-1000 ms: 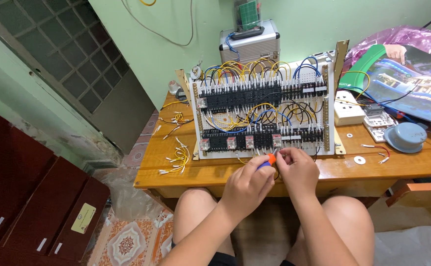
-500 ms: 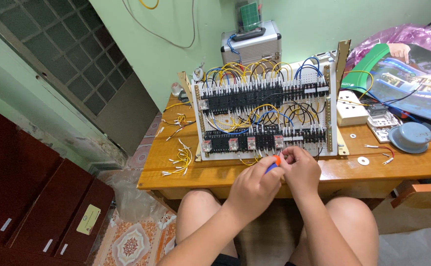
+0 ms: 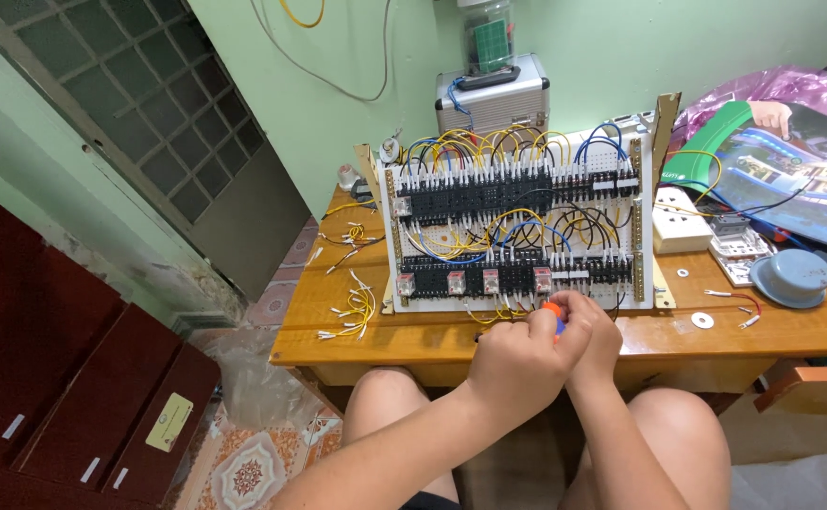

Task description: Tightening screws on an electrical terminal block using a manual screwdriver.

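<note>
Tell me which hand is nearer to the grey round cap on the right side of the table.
Right. The right hand is at the table's front edge, closer to the grey round cap, which lies farther right. The left hand sits beside it on the far side from the cap.

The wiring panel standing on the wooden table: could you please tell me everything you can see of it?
The wiring panel is a white perforated board standing nearly upright on the wooden table, held by pale side brackets. Two rows of black terminal blocks and relays cross it, the lower row with several clear-cased relays. Yellow, blue, black and white wires loop between the rows. The left hand and right hand meet at its lower edge around an orange-and-blue screwdriver handle. A metal case stands behind it.
</note>
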